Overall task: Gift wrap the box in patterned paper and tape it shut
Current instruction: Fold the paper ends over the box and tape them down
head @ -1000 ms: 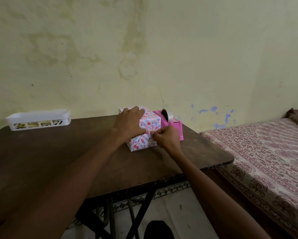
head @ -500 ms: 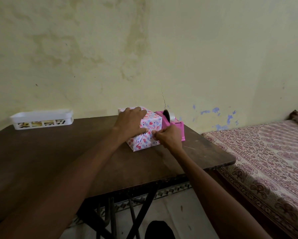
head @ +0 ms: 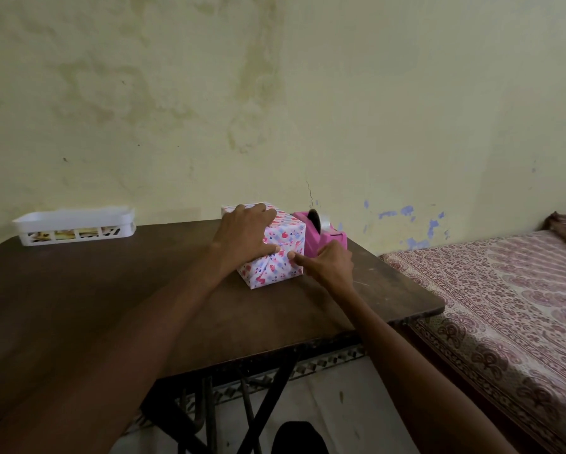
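A box wrapped in white paper with pink, red and blue marks (head: 275,268) sits on the dark wooden table (head: 111,290), near its far right part. My left hand (head: 245,234) lies flat over the box's top, thumb pressing down on the near face. My right hand (head: 327,263) is at the box's right near corner, with thumb and fingers pushing on the folded paper there. Whether tape is under the fingers I cannot tell. Right behind the box stands a pink tape dispenser (head: 321,237) holding a roll of tape.
A white slotted plastic tray (head: 75,226) stands at the table's far left by the wall. A bed with a patterned cover (head: 504,306) runs along the right of the table. Black crossed table legs (head: 252,407) show below the near edge.
My right hand has slid a little down and right along the box's near corner, its thumb now stretched toward my left thumb. The left hand stays on top of the box.
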### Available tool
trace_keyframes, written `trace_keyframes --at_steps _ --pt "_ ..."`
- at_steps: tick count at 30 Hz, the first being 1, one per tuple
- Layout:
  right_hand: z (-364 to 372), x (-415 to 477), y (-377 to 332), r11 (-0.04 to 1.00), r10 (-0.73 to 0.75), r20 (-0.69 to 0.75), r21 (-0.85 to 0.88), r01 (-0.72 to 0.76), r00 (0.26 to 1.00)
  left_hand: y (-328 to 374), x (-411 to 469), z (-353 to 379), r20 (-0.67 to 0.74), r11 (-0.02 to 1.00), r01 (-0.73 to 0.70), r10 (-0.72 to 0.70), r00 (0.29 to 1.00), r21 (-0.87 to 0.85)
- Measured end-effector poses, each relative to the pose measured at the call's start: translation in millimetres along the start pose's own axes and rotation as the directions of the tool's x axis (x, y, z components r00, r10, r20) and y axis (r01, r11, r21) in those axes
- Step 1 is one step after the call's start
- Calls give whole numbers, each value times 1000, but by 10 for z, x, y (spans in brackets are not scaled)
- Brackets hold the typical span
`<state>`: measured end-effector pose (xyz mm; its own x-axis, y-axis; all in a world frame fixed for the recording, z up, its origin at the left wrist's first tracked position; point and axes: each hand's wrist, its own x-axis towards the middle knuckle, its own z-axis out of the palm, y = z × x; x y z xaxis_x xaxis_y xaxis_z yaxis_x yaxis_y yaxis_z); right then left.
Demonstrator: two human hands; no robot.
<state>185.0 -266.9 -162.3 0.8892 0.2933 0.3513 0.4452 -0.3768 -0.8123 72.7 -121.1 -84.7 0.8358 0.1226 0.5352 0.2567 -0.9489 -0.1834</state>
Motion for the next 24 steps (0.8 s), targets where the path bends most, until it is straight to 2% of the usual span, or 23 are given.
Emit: trace_keyframes --at_steps 10,17,19,24 --pt "136 13 68 998 -38 -88 -50 33 995 -17 21 51 -20 1000 -9 9 1000 -1" --pt "-110 6 -224 899 -166 6 -410 154 986 -17 0 50 -13 1000 -11 11 1000 -20" --pt "-151 13 -285 891 -232 45 -391 231 972 -30 5 61 -13 999 -9 9 1000 -30" --pt "-152 113 -307 935 -239 181 -224 276 954 -56 5 108 -17 998 -3 1 1000 -65"
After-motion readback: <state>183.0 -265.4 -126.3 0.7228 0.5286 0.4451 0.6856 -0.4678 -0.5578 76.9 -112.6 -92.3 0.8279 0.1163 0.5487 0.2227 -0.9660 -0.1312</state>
